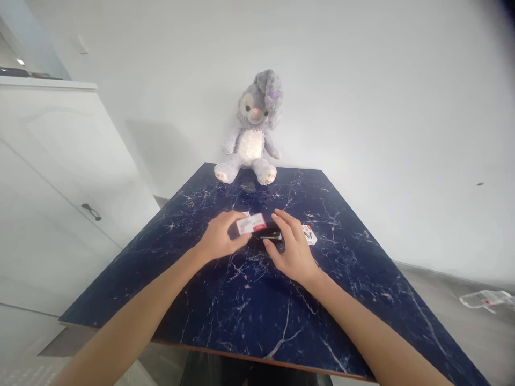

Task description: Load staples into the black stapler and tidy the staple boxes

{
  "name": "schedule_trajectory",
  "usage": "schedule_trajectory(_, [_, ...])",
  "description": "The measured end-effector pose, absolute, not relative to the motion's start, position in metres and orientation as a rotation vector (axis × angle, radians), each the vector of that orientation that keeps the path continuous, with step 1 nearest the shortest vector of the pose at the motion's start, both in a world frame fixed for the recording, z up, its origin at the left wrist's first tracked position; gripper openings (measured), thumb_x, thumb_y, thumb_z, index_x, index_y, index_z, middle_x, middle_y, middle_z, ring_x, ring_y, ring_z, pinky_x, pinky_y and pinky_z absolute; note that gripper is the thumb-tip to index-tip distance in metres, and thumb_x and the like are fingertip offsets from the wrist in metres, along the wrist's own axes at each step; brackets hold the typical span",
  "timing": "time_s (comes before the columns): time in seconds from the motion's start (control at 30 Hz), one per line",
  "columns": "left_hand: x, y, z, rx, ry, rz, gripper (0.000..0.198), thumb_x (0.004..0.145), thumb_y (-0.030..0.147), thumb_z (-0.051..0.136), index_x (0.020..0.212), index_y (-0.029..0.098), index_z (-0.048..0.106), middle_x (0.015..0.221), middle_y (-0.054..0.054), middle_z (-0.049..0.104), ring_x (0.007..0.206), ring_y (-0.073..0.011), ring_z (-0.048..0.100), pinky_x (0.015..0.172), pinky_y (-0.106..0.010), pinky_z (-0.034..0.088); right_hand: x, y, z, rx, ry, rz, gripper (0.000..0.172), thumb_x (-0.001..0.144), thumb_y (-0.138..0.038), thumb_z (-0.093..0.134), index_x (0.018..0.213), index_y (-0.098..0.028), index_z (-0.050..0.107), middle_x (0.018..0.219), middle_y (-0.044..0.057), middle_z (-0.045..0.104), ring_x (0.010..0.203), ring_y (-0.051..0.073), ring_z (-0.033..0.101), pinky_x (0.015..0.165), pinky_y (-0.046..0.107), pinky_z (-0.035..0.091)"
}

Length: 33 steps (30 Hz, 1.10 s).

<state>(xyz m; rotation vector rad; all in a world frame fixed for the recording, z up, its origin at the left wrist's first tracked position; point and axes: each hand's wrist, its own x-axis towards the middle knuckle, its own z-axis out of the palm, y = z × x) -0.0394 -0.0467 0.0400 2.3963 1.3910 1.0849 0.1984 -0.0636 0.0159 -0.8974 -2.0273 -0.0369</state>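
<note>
My left hand (225, 236) pinches a small white and red box (251, 223) between thumb and fingers, above the table. Just right of it, my right hand (292, 244) curls over a black stapler (270, 235), with thumb in front and fingers behind. A shiny metal strip shows on the stapler, while its right end is hidden by the hand. Beyond the right hand, a white box (309, 235) with a dark picture and red marks lies on the table, partly covered by the fingers.
The dark blue marbled table (249, 311) tapers away toward a white wall. A grey plush rabbit (253, 128) sits at its far edge. White cabinets (52, 177) stand on the left. Clear plastic packaging (486, 299) lies on the floor at right.
</note>
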Motion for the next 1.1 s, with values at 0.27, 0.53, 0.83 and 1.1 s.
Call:
schedule_trajectory(0.27, [-0.022, -0.055, 0.025, 1.668, 0.804, 0.824, 0.043, 0.081, 0.039, 0.074, 0.118, 0.020, 0.063, 0.102, -0.007, 0.074, 0.083, -0.0215, 0.070, 0.073, -0.035, 0.059, 0.201, -0.061, 0.007, -0.849, -2.093, 0.173, 0.043, 0.088, -0.023, 0.060, 0.131, -0.024, 0.056, 0.110, 0.009, 0.069, 0.098, 0.024, 0.065, 0.088, 0.042, 0.056])
schedule_trajectory(0.53, [-0.032, -0.038, 0.017, 1.328, 0.765, 0.940, 0.039, 0.081, 0.030, 0.072, 0.118, 0.020, 0.069, 0.106, -0.009, 0.073, 0.085, -0.0203, 0.067, 0.072, -0.033, 0.055, 0.199, -0.063, 0.008, -0.900, -2.029, 0.217, 0.040, 0.092, -0.040, 0.064, 0.128, -0.023, 0.058, 0.111, 0.009, 0.070, 0.097, 0.023, 0.067, 0.087, 0.039, 0.057])
schedule_trajectory(0.83, [-0.034, -0.034, 0.014, 1.094, 0.605, 0.902, 0.032, 0.082, 0.022, 0.068, 0.113, 0.016, 0.074, 0.094, -0.010, 0.074, 0.078, -0.0180, 0.065, 0.069, -0.029, 0.050, 0.203, -0.061, 0.008, -0.882, -2.085, 0.287, 0.040, 0.096, -0.040, 0.059, 0.131, -0.023, 0.053, 0.114, 0.009, 0.069, 0.098, 0.024, 0.067, 0.087, 0.039, 0.056])
schedule_trajectory(1.1, [-0.035, -0.031, 0.010, 1.264, 0.863, 0.874, 0.037, 0.078, 0.025, 0.077, 0.114, 0.017, 0.073, 0.093, -0.009, 0.074, 0.073, -0.0172, 0.066, 0.061, -0.027, 0.051, 0.209, -0.053, 0.006, -0.907, -2.105, 0.256, 0.042, 0.094, -0.041, 0.061, 0.131, -0.021, 0.056, 0.112, 0.010, 0.070, 0.094, 0.024, 0.069, 0.084, 0.038, 0.056])
